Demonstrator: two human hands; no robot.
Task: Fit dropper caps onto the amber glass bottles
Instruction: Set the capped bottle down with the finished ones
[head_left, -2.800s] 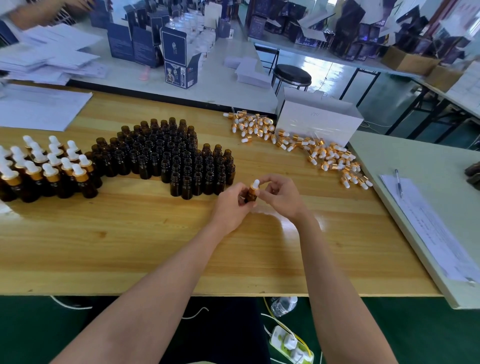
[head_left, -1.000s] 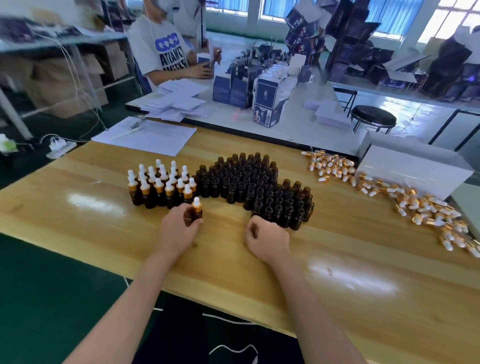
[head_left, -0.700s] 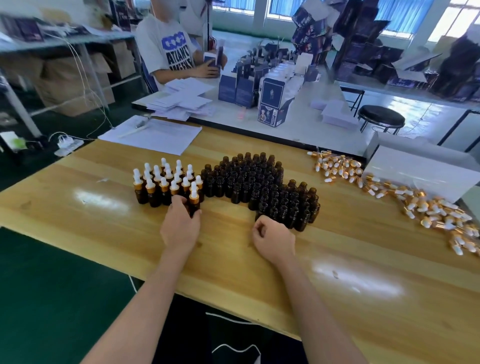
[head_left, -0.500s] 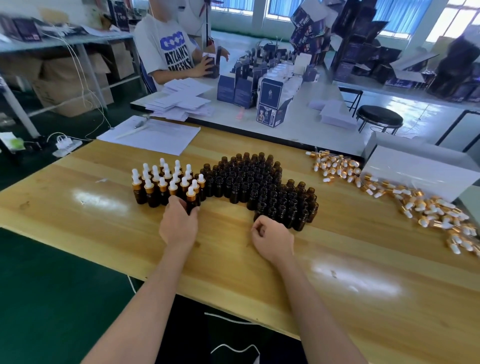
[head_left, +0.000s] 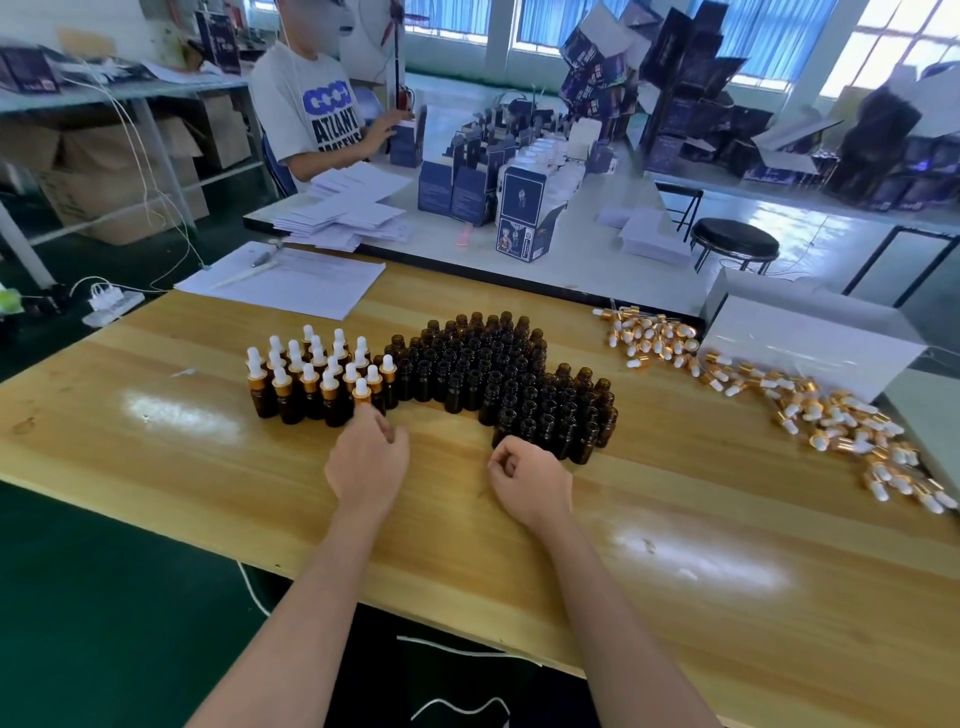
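Left hand loose, empty, by capped bottles; right hand fisted, seemingly empty; shirt "ATLANT".

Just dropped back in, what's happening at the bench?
A person is capping amber bottles at a wooden table. The capped bottles stand on the left, a bigger uncapped block beside them, loose dropper caps scattered to the right. Neither hand visibly holds anything: the left hand sits just before the capped bottles, the right hand rests curled by the uncapped block.

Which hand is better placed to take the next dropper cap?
Probably the right. The right hand lies nearer the loose caps, which lie further right; the left hand sits by the capped bottles.
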